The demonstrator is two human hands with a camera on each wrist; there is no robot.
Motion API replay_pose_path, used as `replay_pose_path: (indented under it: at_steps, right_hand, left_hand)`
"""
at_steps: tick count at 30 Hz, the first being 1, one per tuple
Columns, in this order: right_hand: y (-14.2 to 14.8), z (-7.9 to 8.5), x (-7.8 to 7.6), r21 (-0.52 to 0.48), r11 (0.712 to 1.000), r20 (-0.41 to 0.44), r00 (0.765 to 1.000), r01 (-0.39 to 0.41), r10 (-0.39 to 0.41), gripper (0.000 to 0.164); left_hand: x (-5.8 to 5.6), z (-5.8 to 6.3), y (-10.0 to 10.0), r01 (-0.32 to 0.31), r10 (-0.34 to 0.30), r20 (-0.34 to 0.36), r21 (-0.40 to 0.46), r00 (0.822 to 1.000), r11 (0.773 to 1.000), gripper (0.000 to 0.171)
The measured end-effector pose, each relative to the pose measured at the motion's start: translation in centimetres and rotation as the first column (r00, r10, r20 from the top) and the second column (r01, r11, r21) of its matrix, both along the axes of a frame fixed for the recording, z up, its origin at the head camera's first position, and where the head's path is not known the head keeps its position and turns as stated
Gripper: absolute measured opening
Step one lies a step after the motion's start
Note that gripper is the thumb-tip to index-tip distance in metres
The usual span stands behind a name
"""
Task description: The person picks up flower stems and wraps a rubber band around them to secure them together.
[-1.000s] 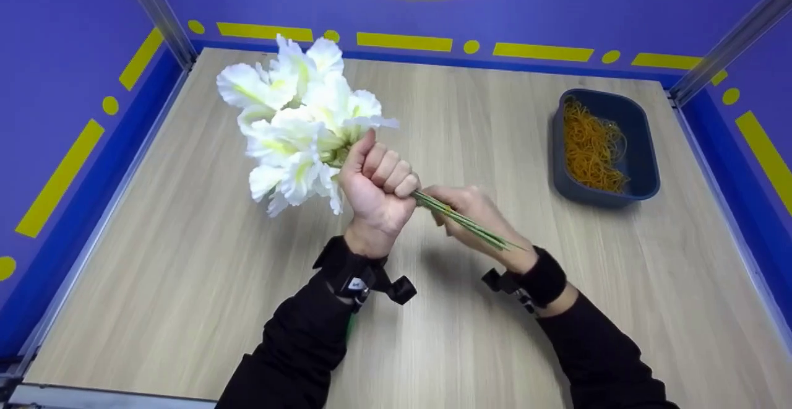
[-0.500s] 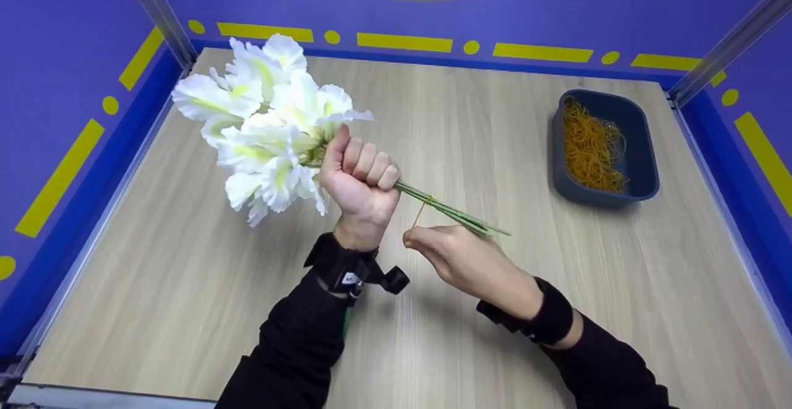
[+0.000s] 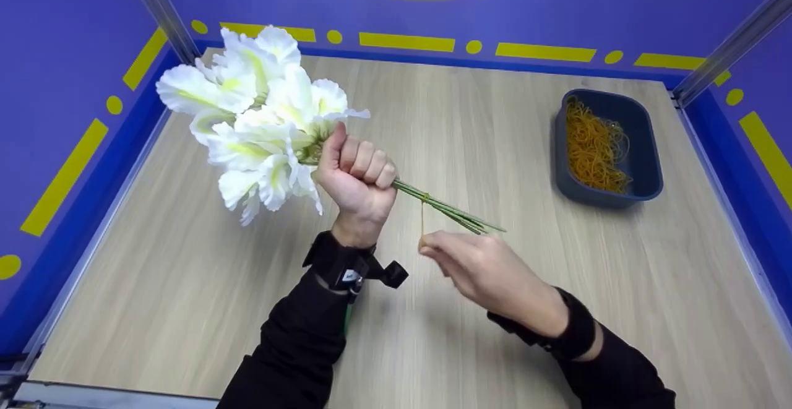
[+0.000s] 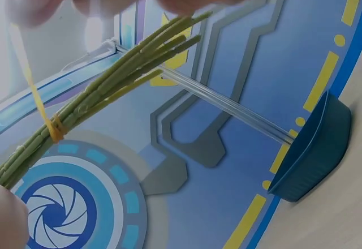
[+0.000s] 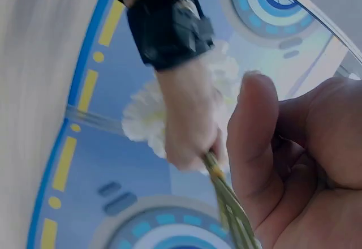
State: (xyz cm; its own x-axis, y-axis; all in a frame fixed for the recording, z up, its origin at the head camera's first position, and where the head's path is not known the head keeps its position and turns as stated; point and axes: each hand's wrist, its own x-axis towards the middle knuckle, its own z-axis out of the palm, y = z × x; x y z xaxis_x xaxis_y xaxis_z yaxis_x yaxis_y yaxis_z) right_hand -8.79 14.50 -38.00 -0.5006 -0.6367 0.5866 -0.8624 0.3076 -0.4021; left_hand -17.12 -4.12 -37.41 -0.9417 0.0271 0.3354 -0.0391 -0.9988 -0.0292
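Note:
A bunch of white artificial flowers (image 3: 266,112) with yellow-green centres leans to the upper left in the head view. My left hand (image 3: 359,180) grips its green stems (image 3: 458,214) just below the blooms. The stem ends stick out past that fist to the lower right. A yellow rubber band (image 4: 55,127) is wound round the stems, and one loop of it is stretched taut away from them. My right hand (image 3: 495,273) pinches the end of that loop between thumb and fingertips, on the near side of the stems. Its other fingers are curled, seen in the right wrist view.
A dark blue bin (image 3: 640,149) at the back right of the wooden table (image 3: 495,130) holds a tangle of yellow rubber bands (image 3: 591,149). Blue panels (image 3: 421,19) with yellow marks enclose the table at the back and sides.
The bouquet and my left hand have shifted left. My right hand has moved from beside the stems towards me, drawing the rubber band out into a long stretched loop.

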Motion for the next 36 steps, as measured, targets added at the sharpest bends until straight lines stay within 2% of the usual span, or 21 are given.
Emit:
replay_pose_path:
  at_steps: [4,7,10,15,19,22,25,30,33,36]
  right_hand:
    - [2.1,1.6,-0.7,-0.076,0.995,0.012,0.998,0.061,-0.060,0.013]
    - [3.4,2.5,-1.4,-0.105,0.985,0.003,0.990,0.139,-0.139,0.019]
    - [4.1,2.7,-2.4,-0.117,0.974,-0.031,0.979,0.196,-0.201,0.024]
    - [4.9,2.0,-4.5,-0.113,0.968,-0.015,0.974,0.222,-0.225,0.006]
    - [4.6,0.5,-6.2,-0.111,0.980,0.040,0.987,0.162,-0.159,0.016]
    - [3.7,-0.8,-7.2,-0.100,0.992,0.092,0.994,0.076,-0.067,0.016]
    - [2.8,-1.7,-7.4,-0.101,0.995,0.168,0.986,0.025,-0.008,0.015]
    - [1.4,-2.8,-6.8,-0.109,0.994,0.305,0.952,0.011,0.023,0.015]
    - [0.4,-3.5,-6.3,-0.124,0.992,0.326,0.944,-0.003,0.044,0.012]
    - [-0.6,-4.1,-5.6,-0.137,0.990,0.352,0.936,0.030,0.020,0.009]
  left_hand:
    - [0.4,0.1,0.4,0.029,-0.034,-0.066,-0.086,0.997,0.996,0.052]
    - [0.8,0.5,0.8,0.078,-0.095,-0.116,-0.138,0.989,0.987,0.055]
    - [1.2,0.8,1.0,0.128,-0.151,-0.125,-0.175,0.981,0.976,0.057]
    - [1.6,1.0,1.1,0.205,-0.220,-0.093,-0.146,0.971,0.968,0.057]
    - [1.6,0.9,1.1,0.234,-0.240,-0.095,-0.072,0.966,0.970,0.056]
    - [1.5,0.8,1.0,0.226,-0.226,-0.109,-0.014,0.968,0.974,0.055]
    - [1.3,0.8,0.8,0.194,-0.190,-0.105,0.031,0.976,0.981,0.054]
    - [1.1,0.7,0.7,0.128,-0.125,-0.049,0.057,0.991,0.990,0.052]
    - [1.0,0.7,0.5,0.087,-0.087,-0.006,0.069,0.996,0.994,0.051]
    - [0.8,0.6,0.3,0.035,-0.038,0.043,0.074,0.998,0.997,0.052]
